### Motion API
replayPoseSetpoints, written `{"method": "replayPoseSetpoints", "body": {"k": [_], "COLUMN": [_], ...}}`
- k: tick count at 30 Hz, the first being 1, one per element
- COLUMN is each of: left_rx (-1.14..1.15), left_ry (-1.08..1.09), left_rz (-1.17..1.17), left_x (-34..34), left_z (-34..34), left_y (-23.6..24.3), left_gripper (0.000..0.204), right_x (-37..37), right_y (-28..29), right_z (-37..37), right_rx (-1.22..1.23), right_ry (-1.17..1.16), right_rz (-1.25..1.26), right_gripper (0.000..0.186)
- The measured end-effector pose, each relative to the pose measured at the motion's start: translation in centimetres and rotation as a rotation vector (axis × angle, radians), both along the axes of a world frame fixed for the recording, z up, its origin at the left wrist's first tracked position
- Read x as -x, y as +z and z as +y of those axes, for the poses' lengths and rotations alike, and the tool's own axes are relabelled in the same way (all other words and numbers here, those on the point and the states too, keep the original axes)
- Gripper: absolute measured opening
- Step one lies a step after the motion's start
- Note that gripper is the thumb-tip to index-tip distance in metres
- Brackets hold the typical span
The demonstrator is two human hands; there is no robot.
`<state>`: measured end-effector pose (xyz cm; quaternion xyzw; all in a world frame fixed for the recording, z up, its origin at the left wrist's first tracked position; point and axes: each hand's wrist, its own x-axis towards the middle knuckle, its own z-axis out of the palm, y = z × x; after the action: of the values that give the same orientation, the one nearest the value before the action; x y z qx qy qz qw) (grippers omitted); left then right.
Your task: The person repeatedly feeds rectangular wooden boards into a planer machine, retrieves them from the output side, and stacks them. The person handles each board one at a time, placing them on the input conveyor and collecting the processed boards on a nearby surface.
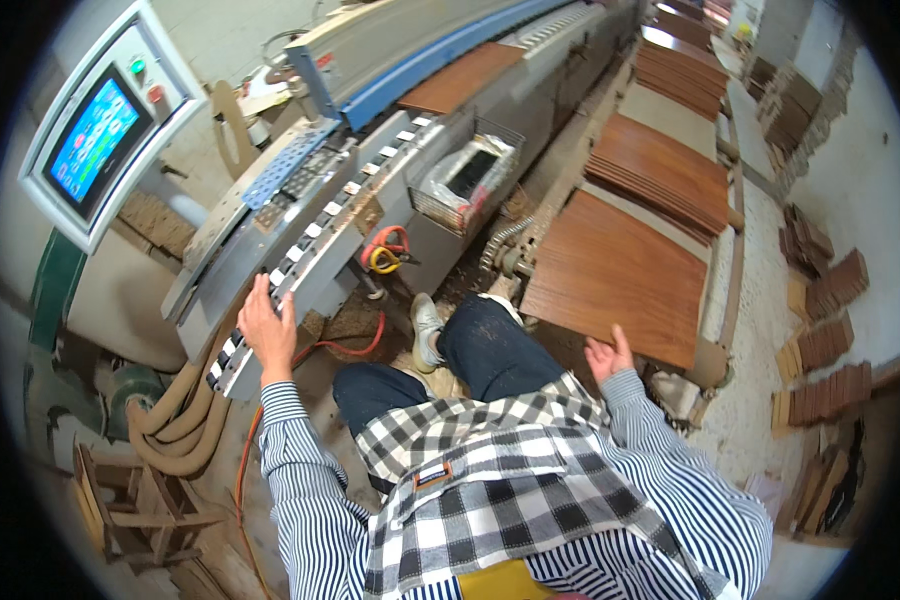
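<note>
My left hand (267, 325) is at the near end of the roller rail (315, 232) on the long machine, its fingers stretched out and nothing held in them. Whether the fingertips press on the rollers, I cannot tell. On the other side, my right hand (611, 357) is at the near edge of a reddish-brown wood panel (620, 275), fingers apart, one fingertip reaching over the edge. This panel lies flat on a roller conveyor. Farther up the machine, another brown panel (460, 78) lies beside the blue guard (420, 62).
A control screen (98, 140) stands at the left. A wire basket (467, 178) and red and yellow scissors (385, 250) hang on the machine's side. More panel stacks (660, 172) line the conveyor. Small wood pieces (820, 398) lean by the right wall. An orange hose (245, 470) crosses the floor.
</note>
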<state>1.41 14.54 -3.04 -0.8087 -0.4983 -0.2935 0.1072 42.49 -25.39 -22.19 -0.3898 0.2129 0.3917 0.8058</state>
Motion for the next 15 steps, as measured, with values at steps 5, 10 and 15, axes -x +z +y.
{"method": "replayPoseSetpoints", "body": {"k": [5, 10, 15], "left_rx": [0.075, 0.172, 0.226], "left_ry": [-0.057, -0.144, -0.354], "left_rz": [-0.025, -0.113, -0.194], "left_x": [0.0, 0.5, -0.2], "left_z": [-0.3, -3.2, -10.9], "left_y": [0.7, 1.9, 3.9], "left_gripper": [0.057, 0.063, 0.067], "right_x": [-2.8, -3.0, 0.8], "right_y": [0.9, 2.9, 8.7], "right_z": [-3.2, -3.7, 3.7], "right_rx": [-0.035, -0.105, -0.220], "right_ry": [-0.087, 0.071, 0.394], "right_rz": [-0.175, -0.315, -0.384], "right_gripper": [0.036, 0.024, 0.023]}}
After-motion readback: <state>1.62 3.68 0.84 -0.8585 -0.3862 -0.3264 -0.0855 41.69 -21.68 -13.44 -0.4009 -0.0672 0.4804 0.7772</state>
